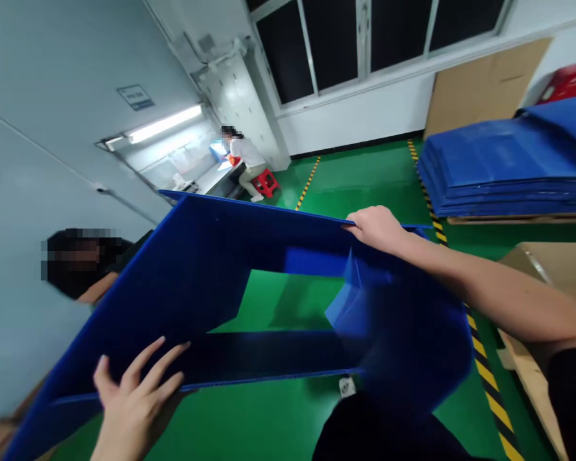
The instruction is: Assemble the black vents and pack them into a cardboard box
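A large blue corrugated plastic box (pixel 192 256) is spread into a frame in front of me, and the green floor shows through it. My right hand (pixel 377 227) is closed over the far panel's top edge, thumb and fingers pinching it. At the near left corner, my left hand (pixel 141 387) lies against the near panel's edge with its fingers spread and reaching inside. Some blue flaps (pixel 350 301) stick inward on the right side. The right end of the box is dark and blurred.
A stack of folded blue sheets (pixel 504 160) lies on a pallet at right, above a cardboard box (pixel 557 266). Yellow-black tape (pixel 489 384) marks the green floor. One person (pixel 84 262) is close behind the box's left side; another (pixel 249 157) sits at a desk on a red stool (pixel 266 184).
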The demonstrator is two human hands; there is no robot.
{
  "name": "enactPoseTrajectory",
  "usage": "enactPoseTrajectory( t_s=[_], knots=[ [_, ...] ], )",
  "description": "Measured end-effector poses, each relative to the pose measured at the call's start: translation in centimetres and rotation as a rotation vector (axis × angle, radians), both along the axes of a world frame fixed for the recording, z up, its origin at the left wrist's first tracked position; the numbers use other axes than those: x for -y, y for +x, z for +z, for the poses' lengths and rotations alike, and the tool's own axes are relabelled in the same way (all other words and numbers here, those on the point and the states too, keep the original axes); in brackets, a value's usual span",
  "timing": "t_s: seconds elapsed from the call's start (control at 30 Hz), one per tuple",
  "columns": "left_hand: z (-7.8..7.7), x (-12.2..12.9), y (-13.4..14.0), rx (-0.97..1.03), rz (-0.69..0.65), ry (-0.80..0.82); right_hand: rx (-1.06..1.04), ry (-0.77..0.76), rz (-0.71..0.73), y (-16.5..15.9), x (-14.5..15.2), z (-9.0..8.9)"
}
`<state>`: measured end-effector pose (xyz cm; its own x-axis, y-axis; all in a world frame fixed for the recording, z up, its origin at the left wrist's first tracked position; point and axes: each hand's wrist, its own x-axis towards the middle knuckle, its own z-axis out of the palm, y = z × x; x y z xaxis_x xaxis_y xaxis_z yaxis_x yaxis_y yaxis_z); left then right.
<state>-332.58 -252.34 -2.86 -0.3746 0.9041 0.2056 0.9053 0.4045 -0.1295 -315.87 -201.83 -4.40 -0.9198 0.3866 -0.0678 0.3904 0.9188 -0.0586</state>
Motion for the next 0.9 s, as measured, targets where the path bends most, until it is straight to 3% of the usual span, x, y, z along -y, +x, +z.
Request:
enactPoseTrajectory(
  t_s=[0.13,0.23,0.33,0.47,0.57,0.67,0.77,0.9],
  knots=[
    [-6.6,-11.7,-5.0,0.003,-0.156,0.116,-0.057,0.106,-0.033,-4.5,-0.5,4.0],
    [-10.7,-23.1,-7.7,0.105,-0.267,0.139,-0.092,0.091,-0.026,-9.3,-1.8,4.1],
    [-13.0,-35.3,-10.5,0.185,-0.348,0.069,-0.156,0.041,-0.022,-15.5,-6.5,2.1],
    [-15.4,-50.4,-14.5,0.204,-0.264,-0.001,-0.179,-0.015,-0.078,-23.3,-16.5,-1.9],
    [-18.2,-59.9,-16.7,0.23,-0.214,-0.086,-0.163,-0.033,-0.134,-27.3,-23.7,-5.1],
    [-20.8,-67.6,-17.8,0.221,-0.225,-0.159,-0.139,-0.057,-0.136,-29.8,-30.6,-7.3],
    [-20.7,-72.3,-19.6,0.091,-0.252,-0.033,-0.129,-0.029,-0.137,-30.9,-39.4,-7.1],
    [-16.9,-74.0,-26.1,-0.093,-0.138,0.402,-0.12,0.074,-0.16,-30.8,-52.1,-3.3]
  ],
)
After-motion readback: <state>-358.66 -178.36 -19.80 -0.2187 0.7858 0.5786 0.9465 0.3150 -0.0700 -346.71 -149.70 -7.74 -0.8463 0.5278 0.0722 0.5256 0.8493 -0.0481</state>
